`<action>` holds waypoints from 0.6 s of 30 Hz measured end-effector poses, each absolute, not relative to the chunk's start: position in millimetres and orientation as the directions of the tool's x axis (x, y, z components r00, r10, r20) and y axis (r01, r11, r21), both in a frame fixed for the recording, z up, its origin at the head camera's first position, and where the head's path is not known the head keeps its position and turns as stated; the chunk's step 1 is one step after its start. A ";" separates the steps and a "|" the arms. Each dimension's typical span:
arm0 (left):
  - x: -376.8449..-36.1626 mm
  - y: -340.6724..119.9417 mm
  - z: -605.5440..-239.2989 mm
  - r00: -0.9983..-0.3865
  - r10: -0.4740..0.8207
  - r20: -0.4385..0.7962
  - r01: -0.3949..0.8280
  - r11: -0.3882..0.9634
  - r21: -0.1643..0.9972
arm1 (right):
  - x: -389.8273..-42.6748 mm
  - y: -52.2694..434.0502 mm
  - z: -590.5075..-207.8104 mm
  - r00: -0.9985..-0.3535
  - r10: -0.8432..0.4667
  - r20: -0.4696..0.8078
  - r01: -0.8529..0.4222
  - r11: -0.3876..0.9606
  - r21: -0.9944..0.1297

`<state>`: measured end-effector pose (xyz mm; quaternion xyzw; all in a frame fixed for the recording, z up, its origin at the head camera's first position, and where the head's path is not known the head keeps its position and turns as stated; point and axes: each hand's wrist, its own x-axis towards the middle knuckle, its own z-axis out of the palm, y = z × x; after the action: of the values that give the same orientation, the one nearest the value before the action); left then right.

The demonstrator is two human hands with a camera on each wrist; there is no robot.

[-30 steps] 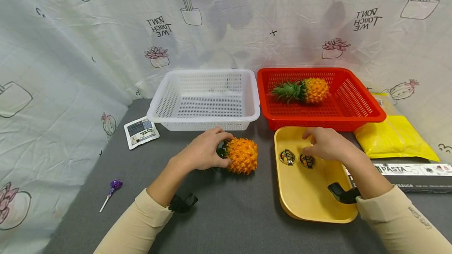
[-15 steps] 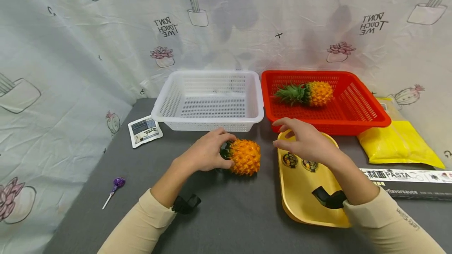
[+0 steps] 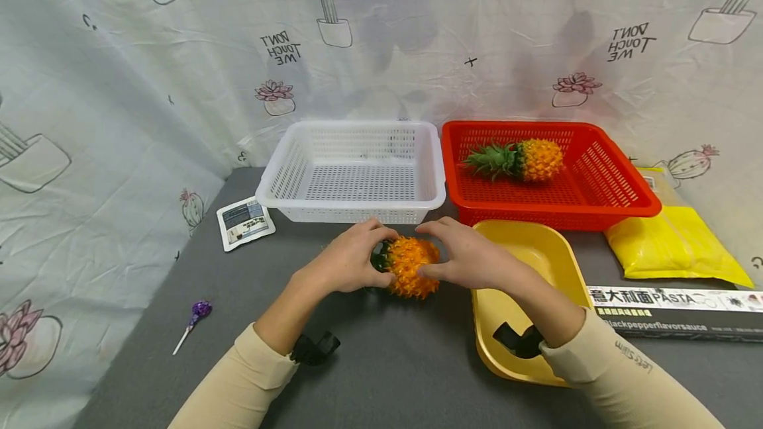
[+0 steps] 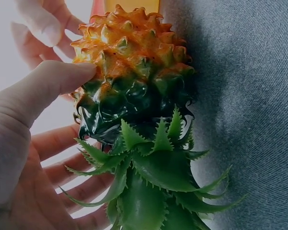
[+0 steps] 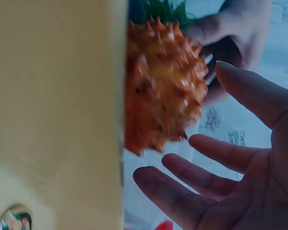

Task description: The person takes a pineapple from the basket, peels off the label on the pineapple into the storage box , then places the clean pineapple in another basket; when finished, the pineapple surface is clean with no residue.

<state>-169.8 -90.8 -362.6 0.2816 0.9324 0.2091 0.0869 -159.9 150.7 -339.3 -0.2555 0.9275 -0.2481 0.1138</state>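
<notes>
A toy-like orange pineapple (image 3: 408,269) with green leaves lies on the dark grey table. My left hand (image 3: 348,260) grips it near the leafy end; in the left wrist view the thumb (image 4: 62,79) presses on its spiky side and the other fingers are partly behind it. My right hand (image 3: 471,257) reaches over from the right, fingers spread around the orange end. In the right wrist view those fingers (image 5: 201,182) look straight and apart from the fruit. A second pineapple (image 3: 539,161) lies in the red basket (image 3: 626,207).
A white basket (image 3: 352,204) stands at the back left of the red one. Under my right forearm is a yellow tray (image 3: 536,237). A yellow package (image 3: 673,243) and black pasta box (image 3: 673,320) lie right; a white sachet (image 3: 246,224) and purple lollipop (image 3: 199,313) lie left.
My right hand has moved left from over the yellow tray to the orange end of the pineapple. My left hand keeps its grip, and the pineapple stays in place.
</notes>
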 end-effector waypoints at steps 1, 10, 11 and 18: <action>-169.9 -90.7 -362.8 -0.827 0.561 -0.044 0.489 0.755 0.437 | -159.5 148.3 -341.1 -0.841 -0.532 -0.096 -0.415 0.749 -0.516; -169.9 -90.1 -362.9 -0.835 0.549 -0.038 0.477 0.757 0.447 | -156.4 129.7 -349.4 -0.846 -0.514 -0.144 -0.396 0.785 -0.477; -169.9 -90.3 -362.9 -0.835 0.548 -0.039 0.476 0.758 0.446 | -156.2 128.4 -349.7 -0.848 -0.510 -0.146 -0.393 0.788 -0.474; -170.8 -90.7 -363.8 -0.836 0.546 -0.043 0.475 0.762 0.440 | -158.4 119.7 -348.1 -0.845 -0.511 -0.160 -0.416 0.814 -0.405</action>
<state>-170.8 -90.7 -363.8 0.2732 0.9348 0.2108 0.0844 -158.4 119.7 -348.1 -0.2454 0.9433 -0.1805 0.1317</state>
